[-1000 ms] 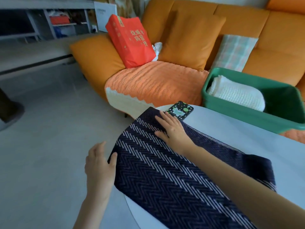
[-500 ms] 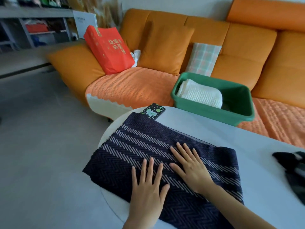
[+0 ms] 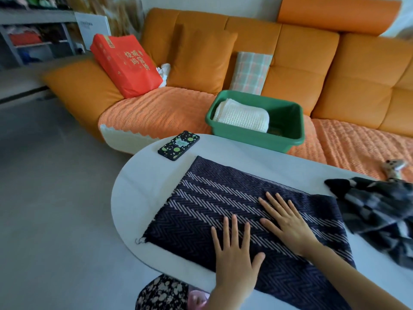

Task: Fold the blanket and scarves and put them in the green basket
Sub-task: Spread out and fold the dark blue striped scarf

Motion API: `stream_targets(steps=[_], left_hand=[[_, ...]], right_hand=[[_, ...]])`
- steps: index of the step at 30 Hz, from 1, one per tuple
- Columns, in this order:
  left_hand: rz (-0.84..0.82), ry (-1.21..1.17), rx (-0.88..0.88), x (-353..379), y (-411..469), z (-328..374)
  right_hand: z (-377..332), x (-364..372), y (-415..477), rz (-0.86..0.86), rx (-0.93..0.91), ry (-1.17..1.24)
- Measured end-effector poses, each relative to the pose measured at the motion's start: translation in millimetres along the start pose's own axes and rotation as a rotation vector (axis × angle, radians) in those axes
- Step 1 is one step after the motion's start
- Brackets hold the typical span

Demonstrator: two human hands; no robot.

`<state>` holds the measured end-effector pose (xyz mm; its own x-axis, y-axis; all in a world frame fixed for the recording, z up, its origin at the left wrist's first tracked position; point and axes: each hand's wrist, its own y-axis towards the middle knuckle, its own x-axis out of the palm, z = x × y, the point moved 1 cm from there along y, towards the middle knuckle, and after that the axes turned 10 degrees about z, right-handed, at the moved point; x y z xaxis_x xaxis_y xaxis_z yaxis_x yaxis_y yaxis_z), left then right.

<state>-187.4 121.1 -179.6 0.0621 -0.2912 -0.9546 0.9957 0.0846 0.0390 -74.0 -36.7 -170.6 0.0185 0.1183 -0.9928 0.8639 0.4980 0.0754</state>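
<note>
I'm pressing left hand (image 3: 234,258), right hand (image 3: 288,227) flat on scarf (image 3: 212,198), fingers spread, gripping nothing. Risk: cloth sliding beyond fingertips, nudging phone (image 3: 178,145) off table (image 3: 143,175).

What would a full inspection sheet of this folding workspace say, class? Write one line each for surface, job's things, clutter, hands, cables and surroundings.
Surface: white round-ended table, partly covered by cloth.
Job's things: dark herringbone scarf spread flat on the table; checked scarf bunched at the table's right end; green basket on the sofa beyond, with a folded cream blanket inside.
Clutter: phone in a spotted case on the table, apart from the dark herringbone scarf.
Hands: left hand and right hand both flat, fingers straight, on the dark herringbone scarf.
Cables: nothing seen.
Surroundings: orange sofa with a red bag and plaid cushion; shelving far left.
</note>
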Motion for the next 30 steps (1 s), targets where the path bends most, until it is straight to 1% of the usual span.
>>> stream_targets(steps=[1, 3, 4, 6, 7, 8, 9, 11, 15, 18, 21, 24, 26, 28, 29, 30], left_hand=[[-0.018, -0.009, 0.006, 0, -1, 0], [0.006, -0.002, 0.015, -13, -2, -4], [0.022, -0.039, 0.018, -18, -1, -8], [0.017, -0.011, 0.049, -20, 4, -13], [0.017, -0.025, 0.022, -25, 6, -12], [0.057, -0.015, 0.012, -29, 8, -9], [0.06, -0.031, 0.036, -29, 11, -6], [0.04, -0.01, 0.15, -24, 21, 3], [0.059, 0.058, 0.204, -10, 36, 11], [0.081, 0.124, 0.198, 5, 34, 7], [0.097, 0.091, 0.179, 9, 34, 4], [0.133, 0.096, 0.209, 9, 35, 4], [0.175, 0.098, 0.212, 12, 35, 4], [0.185, 0.11, 0.211, 13, 35, 4], [0.192, 0.112, 0.215, 13, 35, 4], [0.194, 0.112, 0.215, 14, 35, 4]], right_hand=[[4, 0, -3, -0.003, -0.003, 0.014], [12, -1, -7, -0.013, 0.0, 0.038], [16, -2, -10, -0.021, 0.013, 0.049], [24, -7, -18, -0.016, 0.065, 0.072], [28, -11, -22, -0.004, 0.099, 0.082], [34, -14, -24, 0.012, 0.138, 0.092], [41, -18, -25, 0.034, 0.187, 0.106], [58, -27, -23, 0.1, 0.294, 0.126], [94, -46, -11, 0.162, 0.508, 0.208], [117, -52, -3, 0.167, 0.576, 0.264], [128, -52, 1, 0.222, 0.593, 0.208], [131, -55, 6, 0.329, 0.624, 0.13], [134, -53, 10, 0.39, 0.701, 0.064], [133, -47, 11, 0.34, 0.745, -0.052], [132, -43, 11, 0.312, 0.737, -0.099], [130, -40, 11, 0.319, 0.719, -0.107]])
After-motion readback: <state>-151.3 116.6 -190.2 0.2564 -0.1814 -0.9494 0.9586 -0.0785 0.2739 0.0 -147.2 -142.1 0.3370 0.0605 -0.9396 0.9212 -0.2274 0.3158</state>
